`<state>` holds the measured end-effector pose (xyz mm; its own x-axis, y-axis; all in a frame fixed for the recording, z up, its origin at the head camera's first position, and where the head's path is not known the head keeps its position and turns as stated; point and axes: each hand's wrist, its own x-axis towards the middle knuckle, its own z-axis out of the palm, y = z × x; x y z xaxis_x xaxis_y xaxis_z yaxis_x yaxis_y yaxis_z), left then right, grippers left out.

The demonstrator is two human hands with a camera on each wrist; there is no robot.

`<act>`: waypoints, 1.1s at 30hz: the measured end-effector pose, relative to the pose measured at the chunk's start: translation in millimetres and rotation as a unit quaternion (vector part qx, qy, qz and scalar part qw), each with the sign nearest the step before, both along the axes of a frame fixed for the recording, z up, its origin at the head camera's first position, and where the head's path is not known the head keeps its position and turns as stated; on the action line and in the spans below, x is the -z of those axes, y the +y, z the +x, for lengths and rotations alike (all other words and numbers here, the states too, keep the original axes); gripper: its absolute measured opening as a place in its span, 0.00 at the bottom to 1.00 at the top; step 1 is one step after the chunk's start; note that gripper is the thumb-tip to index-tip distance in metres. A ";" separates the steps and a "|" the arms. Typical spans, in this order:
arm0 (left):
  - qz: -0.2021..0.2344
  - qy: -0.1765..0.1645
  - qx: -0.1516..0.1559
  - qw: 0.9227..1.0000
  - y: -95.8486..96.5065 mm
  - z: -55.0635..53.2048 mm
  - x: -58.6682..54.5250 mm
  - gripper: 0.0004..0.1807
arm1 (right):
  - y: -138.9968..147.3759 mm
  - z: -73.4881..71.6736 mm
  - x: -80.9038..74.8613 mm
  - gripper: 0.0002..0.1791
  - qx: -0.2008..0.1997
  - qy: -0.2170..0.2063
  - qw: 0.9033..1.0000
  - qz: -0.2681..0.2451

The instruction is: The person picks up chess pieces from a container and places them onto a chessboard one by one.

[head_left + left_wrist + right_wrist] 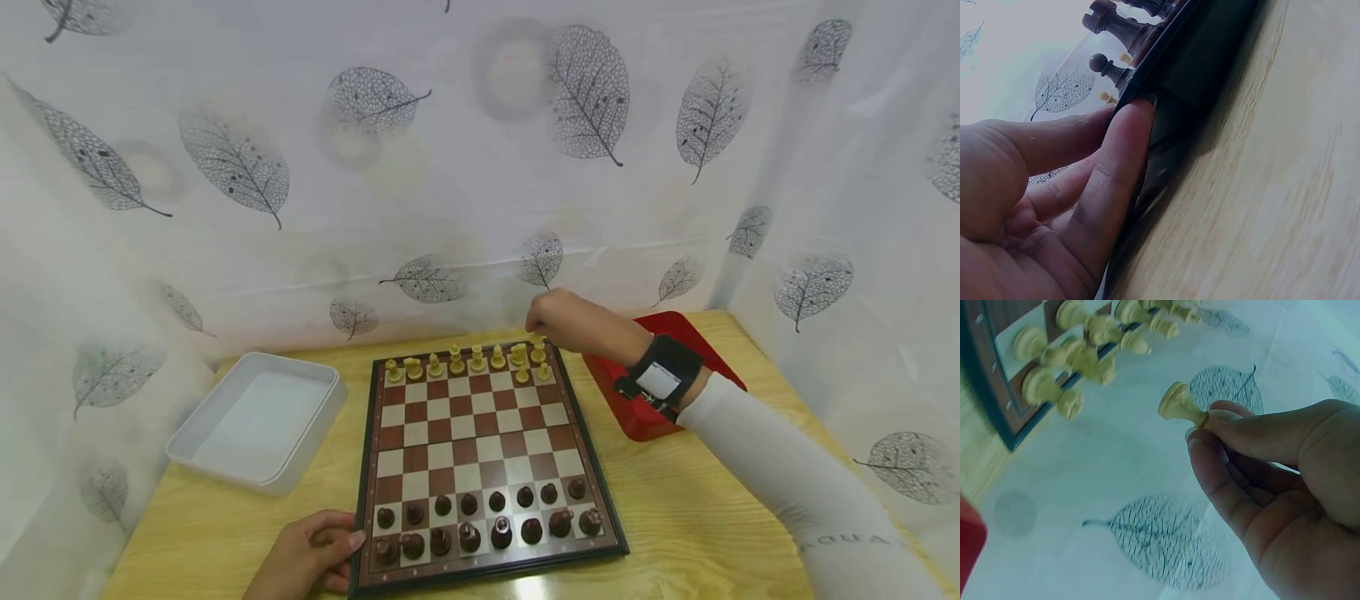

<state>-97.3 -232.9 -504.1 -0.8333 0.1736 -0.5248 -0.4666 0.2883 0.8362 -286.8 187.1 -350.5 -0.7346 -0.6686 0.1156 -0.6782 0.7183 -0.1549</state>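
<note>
Person's R hand (pixel 566 321) is hanging over the far R corner of the chess board (pixel 465 425), fingertips drawn narrow, pinching a light pawn (pixel 1182 403) by its head. Prob. holding it that way b/c the base is then sticking out free of the fingers. L hand (pixel 303 554) is gripping the board's near L edge btwn thumb and finger, presumably steadying it. Dark pieces (pixel 501 532) are standing in two full rows on the near side; light pieces (pixel 455 360) are lining the far row, w/ two pawns (pixel 522 375) standing in front at its R end. Red tray (pixel 611 400) is sitting just beside the board on the R, prob. for easy reach; white tray (pixel 258 408) is lying to the L, apart from it, on the wooden table (pixel 675 500). Hard to make out: the R forearm and wristband (pixel 667 375) are covering much of the red tray, so can't tell what's in it. From the head view the R hand is hiding most of what it's holding; only the R wrist view is showing it properly. L wrist view is cutting off most of the board, and its underside is going too dark to read.
</note>
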 end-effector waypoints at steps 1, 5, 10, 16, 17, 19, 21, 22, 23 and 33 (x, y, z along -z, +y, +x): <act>0.000 0.001 0.000 1.000 0.1 0.2 -0.1 0.33 | -3.8 -0.1 0.9 0.09 -0.005 -0.002 1.000 0.002; -0.001 0.003 0.000 1.000 0.5 1.2 -0.6 0.33 | -18.5 0.7 4.2 0.10 -0.010 -0.018 1.000 0.008; 0.000 0.002 -0.001 1.000 1.7 2.6 -1.9 0.34 | -32.7 1.1 8.9 0.10 -0.009 -0.040 0.999 0.002; 0.005 0.009 0.000 1.000 1.9 2.9 -2.2 0.32 | -43.3 -4.2 24.3 0.09 -0.020 -0.053 0.998 -0.001; 0.007 0.008 0.000 1.000 1.9 3.1 -2.2 0.32 | -44.5 -5.3 27.7 0.09 -0.024 -0.051 0.998 0.001; 0.010 0.008 0.001 1.000 1.7 3.8 -2.3 0.32 | -46.5 -7.0 34.2 0.09 -0.033 -0.051 0.998 0.005; 0.011 0.006 0.000 1.000 1.8 4.7 -2.3 0.33 | -47.9 -7.6 39.1 0.09 -0.034 -0.061 0.998 0.006; 0.011 0.005 0.000 1.000 1.9 5.1 -2.2 0.33 | -48.6 -7.7 41.1 0.09 -0.036 -0.065 0.997 0.005; 0.011 0.005 -0.001 1.000 2.1 5.5 -2.2 0.33 | -49.1 -7.9 43.0 0.09 -0.037 -0.069 0.997 0.005; 0.007 0.004 -0.008 1.000 3.8 8.7 -1.0 0.32 | -49.6 -11.7 62.5 0.09 -0.048 -0.086 0.995 0.007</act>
<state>-88.6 -229.1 -503.1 -0.8399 0.1666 -0.5165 -0.4651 0.2697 0.8432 -298.5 137.5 -413.0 -0.6752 -0.7374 -0.0157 -0.7084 0.6543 -0.2646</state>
